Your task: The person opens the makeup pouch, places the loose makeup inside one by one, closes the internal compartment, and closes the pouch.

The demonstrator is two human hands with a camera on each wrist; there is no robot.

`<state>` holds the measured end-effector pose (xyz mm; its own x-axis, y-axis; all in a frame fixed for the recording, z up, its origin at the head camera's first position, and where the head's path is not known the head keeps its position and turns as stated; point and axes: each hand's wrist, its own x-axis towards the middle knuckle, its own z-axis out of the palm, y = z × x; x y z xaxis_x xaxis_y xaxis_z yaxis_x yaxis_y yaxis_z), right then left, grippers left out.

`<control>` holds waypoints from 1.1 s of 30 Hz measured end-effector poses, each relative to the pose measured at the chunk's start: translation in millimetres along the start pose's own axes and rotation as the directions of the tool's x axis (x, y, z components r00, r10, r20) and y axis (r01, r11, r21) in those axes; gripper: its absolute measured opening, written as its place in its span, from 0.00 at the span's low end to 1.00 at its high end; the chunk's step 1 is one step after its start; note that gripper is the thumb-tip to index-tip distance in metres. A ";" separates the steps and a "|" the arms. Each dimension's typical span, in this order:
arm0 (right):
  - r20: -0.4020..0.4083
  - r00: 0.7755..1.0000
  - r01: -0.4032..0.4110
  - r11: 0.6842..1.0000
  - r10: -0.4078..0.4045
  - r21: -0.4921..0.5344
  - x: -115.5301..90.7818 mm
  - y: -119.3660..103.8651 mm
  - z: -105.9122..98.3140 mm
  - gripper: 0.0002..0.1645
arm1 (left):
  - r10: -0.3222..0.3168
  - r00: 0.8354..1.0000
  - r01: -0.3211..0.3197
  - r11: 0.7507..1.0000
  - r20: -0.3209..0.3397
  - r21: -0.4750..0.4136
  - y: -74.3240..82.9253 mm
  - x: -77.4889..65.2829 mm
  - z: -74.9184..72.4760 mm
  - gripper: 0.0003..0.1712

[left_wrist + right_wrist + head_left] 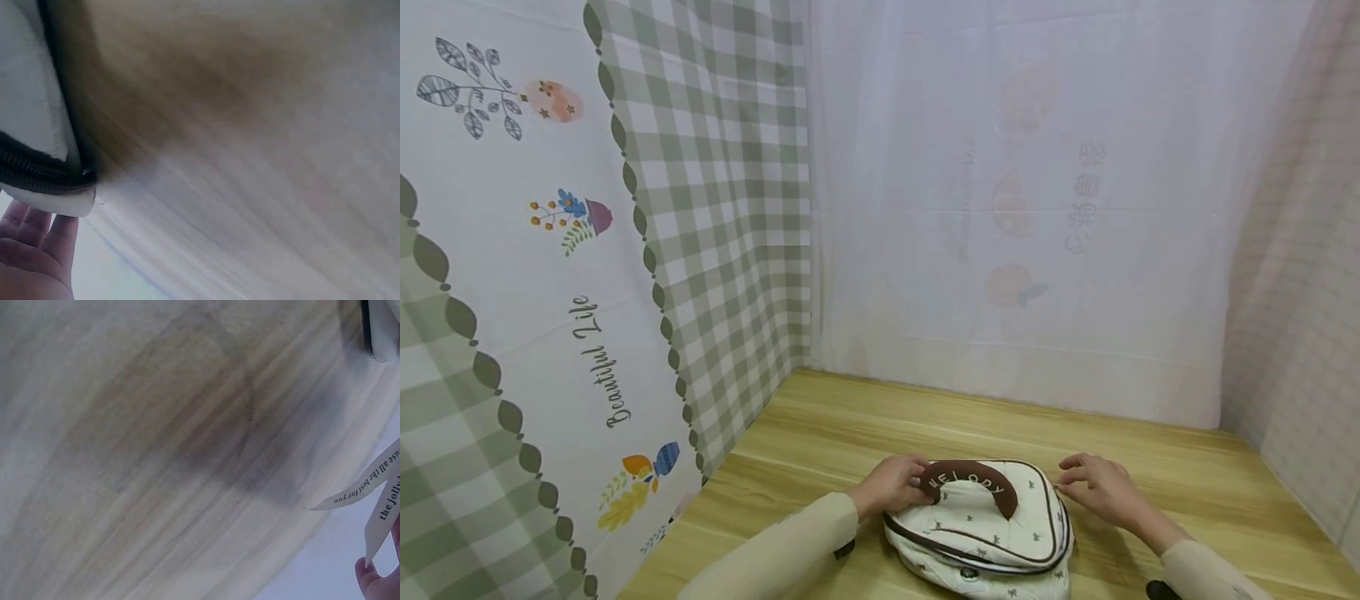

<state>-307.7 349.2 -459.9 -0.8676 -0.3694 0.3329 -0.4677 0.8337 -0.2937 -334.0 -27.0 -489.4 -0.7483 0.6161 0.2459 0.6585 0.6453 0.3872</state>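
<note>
A small white quilted bag with tiny bow prints, dark piping and a zipper lies on the wooden table. Its padded brown handle carries pale letters. My left hand grips the bag's left back corner, beside one end of the handle. Seen from the left wrist, the fingers are at the corner below the dark zipper. At the opposite back corner, my right hand pinches a pale printed ribbon, whose two tails show in the right wrist view; the pinch itself is hidden.
The wooden tabletop runs back to a white hanging cloth. A green checked curtain stands on the left, and a pale gridded cloth on the right.
</note>
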 end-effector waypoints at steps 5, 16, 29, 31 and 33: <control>-0.030 0.999 0.022 1.000 -0.022 -0.006 -5.4 0.3 -3.3 0.02 | -0.024 1.000 0.024 0.999 0.013 -0.041 1.9 2.4 -1.0 0.12; -0.126 0.991 0.055 0.998 -0.055 -0.005 -36.6 -10.8 -9.0 0.07 | -0.020 1.000 0.020 1.000 0.007 -0.015 2.8 1.4 2.1 0.13; -0.236 0.971 0.026 0.999 -0.034 -0.036 -53.0 -33.0 -7.1 0.11 | -0.001 1.000 0.001 1.000 -0.015 0.004 2.5 -1.1 1.6 0.10; -0.259 0.964 0.041 0.998 -0.052 -0.046 -56.6 -36.2 -6.4 0.13 | -0.011 1.000 0.011 1.000 -0.017 0.000 2.8 -0.5 2.4 0.10; -0.264 0.964 0.027 0.999 -0.035 -0.036 -60.3 -39.5 -5.5 0.13 | -0.023 1.000 0.022 1.000 -0.019 -0.014 3.1 -0.2 3.4 0.09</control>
<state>-236.0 340.7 -463.4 -0.7749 -0.2769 0.5682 -0.4843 0.8378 -0.2521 -331.6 -23.6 -491.2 -0.7643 0.5928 0.2537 0.6405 0.6523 0.4052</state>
